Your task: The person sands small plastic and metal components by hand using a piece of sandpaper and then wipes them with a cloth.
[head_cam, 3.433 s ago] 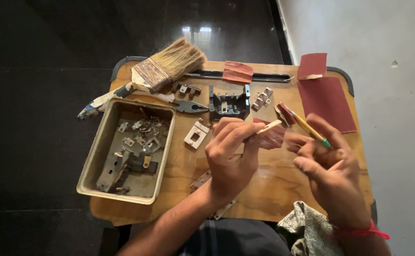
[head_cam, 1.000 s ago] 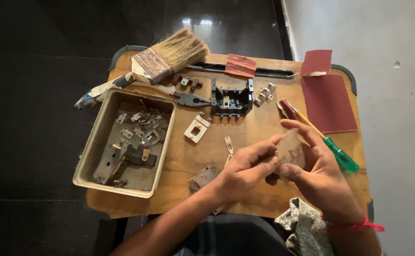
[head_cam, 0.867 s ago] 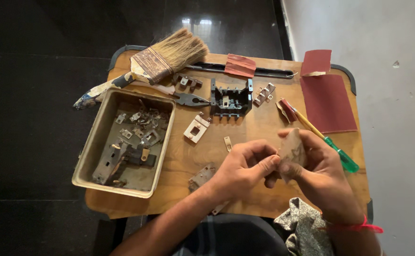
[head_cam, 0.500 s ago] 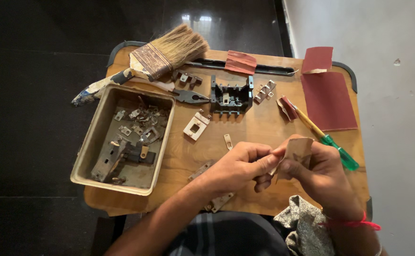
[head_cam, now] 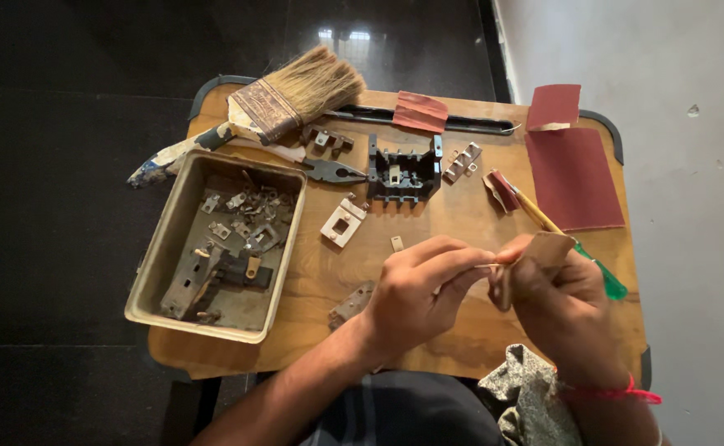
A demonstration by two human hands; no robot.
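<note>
From my seat at the head camera, the far left of the wooden table [head_cam: 461, 206] carries a metal tray [head_cam: 157, 263] full of small rusty brackets and contact pieces, with a wide paintbrush [head_cam: 283, 99] lying above it and a pair of pliers [head_cam: 329, 171] just beside its upper right corner. Moving right, a black switch block [head_cam: 403, 173] sits near the middle, a small white plastic part [head_cam: 343, 223] below it. Then comes my left hand [head_cam: 424, 293], fingers closed in a tight pinch on a thin metal strip [head_cam: 488, 265], which sits above the table's front edge between the two hands. My right hand [head_cam: 556, 301] is curled shut around a folded piece of sandpaper [head_cam: 544, 250], pressed to the end of that strip. To do the rubbing well, I judge the strip should be pinched close to the worked end so it does not flex, and the paper drawn in short, even strokes. Further right lie a green-handled screwdriver [head_cam: 602, 277] and a dark red sandpaper sheet [head_cam: 573, 177].
</note>
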